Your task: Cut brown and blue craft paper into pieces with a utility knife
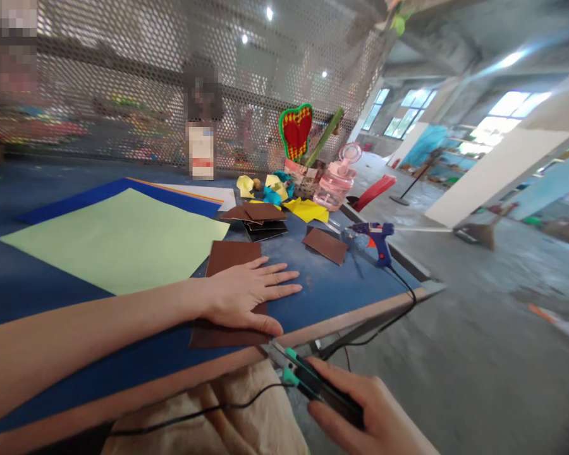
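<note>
My left hand [246, 296] lies flat with fingers spread on a brown sheet [232, 256], pressing it against the blue tabletop [322, 287]. My right hand [360, 404] grips a green and black utility knife [315, 382] just past the table's front edge. The knife's blade points at the sheet's near right corner, close to my left thumb; whether it touches the sheet I cannot tell. Cut brown pieces [265, 213] are piled behind the sheet, and another brown piece [326, 245] rests to its right.
Pale green paper [123, 243] overlaps blue paper [76, 199] on the left. A glue gun [379, 239] stands near the right edge, its black cord [408, 303] hanging over the side. Behind are crumpled yellow paper [308, 210], a pink bottle [336, 183] and a perforated metal screen [137, 82].
</note>
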Demonstrator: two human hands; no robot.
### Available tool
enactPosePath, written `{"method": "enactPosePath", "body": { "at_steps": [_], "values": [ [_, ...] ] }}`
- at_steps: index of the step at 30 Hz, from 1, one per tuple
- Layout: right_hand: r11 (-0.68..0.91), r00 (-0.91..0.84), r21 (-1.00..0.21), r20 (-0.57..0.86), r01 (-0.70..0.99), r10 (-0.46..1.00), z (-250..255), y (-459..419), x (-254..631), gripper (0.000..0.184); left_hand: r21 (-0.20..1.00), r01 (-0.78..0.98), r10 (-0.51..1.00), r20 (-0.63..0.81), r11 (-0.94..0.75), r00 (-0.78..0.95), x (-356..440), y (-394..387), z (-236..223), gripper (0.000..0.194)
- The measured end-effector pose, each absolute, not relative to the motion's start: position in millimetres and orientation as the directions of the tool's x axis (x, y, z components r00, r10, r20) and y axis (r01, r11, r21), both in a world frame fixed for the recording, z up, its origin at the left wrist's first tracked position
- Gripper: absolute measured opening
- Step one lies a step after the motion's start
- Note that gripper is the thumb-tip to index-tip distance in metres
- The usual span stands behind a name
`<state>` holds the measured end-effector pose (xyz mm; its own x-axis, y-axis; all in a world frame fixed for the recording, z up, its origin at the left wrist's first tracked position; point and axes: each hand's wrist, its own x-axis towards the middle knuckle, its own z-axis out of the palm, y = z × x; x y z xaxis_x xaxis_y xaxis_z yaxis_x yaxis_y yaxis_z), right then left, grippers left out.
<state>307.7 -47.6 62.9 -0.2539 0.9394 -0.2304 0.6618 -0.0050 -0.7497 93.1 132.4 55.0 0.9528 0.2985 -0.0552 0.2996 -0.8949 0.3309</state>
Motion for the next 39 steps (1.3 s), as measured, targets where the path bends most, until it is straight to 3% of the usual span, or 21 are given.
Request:
{"method": "enactPosePath", "body": {
  "at_steps": [6,22,29,34,39],
  "values": [
    [-0.03,-0.242,-0.742,-0.257,0.67,0.936,68.7,-45.3,301.7,0.02,0.333,0.308,0.307,-0.058,-0.891,0.95,93.1,133.0,53.9,0.083],
    [-0.044,-0.245,-0.754,-0.268,0.655,0.932,68.6,-51.9,292.3,0.021,0.312,0.282,0.297,-0.001,-0.907,0.955,93.2,132.6,50.9,0.083],
    [-0.031,-0.246,-0.761,-0.248,0.649,0.937,66.8,-53.0,292.7,0.021,0.31,0.215,0.228,0.006,-0.926,0.974,87.0,126.6,52.1,0.059],
    [-0.008,-0.257,-0.762,-0.228,0.647,0.939,70.6,-49.7,295.2,0.021,0.32,0.268,0.276,-0.022,-0.909,0.961,84.7,122.5,51.1,0.055],
    [-0.01,-0.253,-0.74,-0.243,0.672,0.937,77.7,-45.5,301.1,0.036,0.315,0.348,0.358,-0.028,-0.883,0.933,87.0,115.2,49.4,0.055]
  ]
}}
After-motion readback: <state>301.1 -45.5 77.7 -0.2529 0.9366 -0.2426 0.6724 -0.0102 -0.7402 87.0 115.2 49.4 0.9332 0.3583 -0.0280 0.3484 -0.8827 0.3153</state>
